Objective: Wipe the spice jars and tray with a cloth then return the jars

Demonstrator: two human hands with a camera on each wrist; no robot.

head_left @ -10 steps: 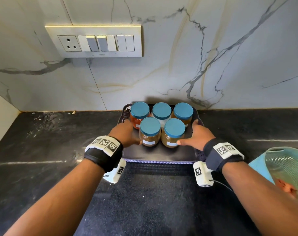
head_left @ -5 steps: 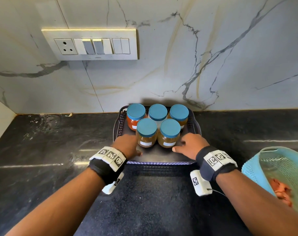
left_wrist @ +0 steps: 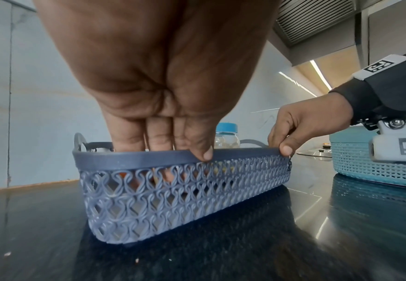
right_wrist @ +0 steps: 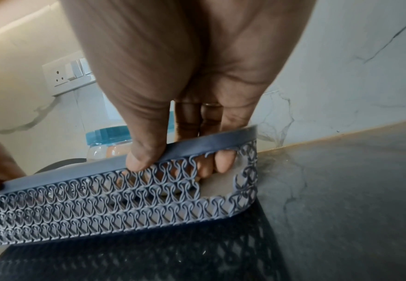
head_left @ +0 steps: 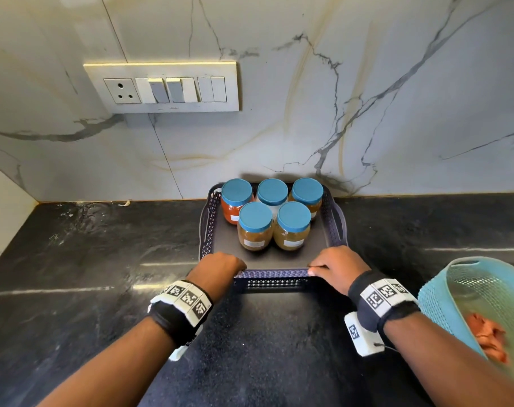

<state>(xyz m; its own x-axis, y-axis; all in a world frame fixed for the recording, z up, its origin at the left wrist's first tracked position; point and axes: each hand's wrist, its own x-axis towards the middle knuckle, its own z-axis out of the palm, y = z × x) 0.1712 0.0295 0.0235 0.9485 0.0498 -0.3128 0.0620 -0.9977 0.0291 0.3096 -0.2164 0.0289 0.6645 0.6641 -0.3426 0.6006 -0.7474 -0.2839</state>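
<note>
A dark grey-blue lattice tray (head_left: 274,274) sits on the black counter against the marble wall. Several glass spice jars with blue lids (head_left: 255,227) stand grouped at its far end. My left hand (head_left: 220,267) grips the near rim at its left corner, fingers inside and thumb outside, as the left wrist view shows on the tray (left_wrist: 163,157). My right hand (head_left: 335,267) grips the same rim at the right corner; in the right wrist view its thumb presses the rim of the tray (right_wrist: 197,146) and its fingers curl inside the wall.
A light blue mesh basket (head_left: 435,301) stands at the right, with an orange cloth (head_left: 489,336) inside. A switch panel (head_left: 164,88) is on the wall above. Bare black counter lies to the left and in front of the tray.
Both hands drew back from beside the front jars to the tray's near rim and took hold of it. The jars have not moved.
</note>
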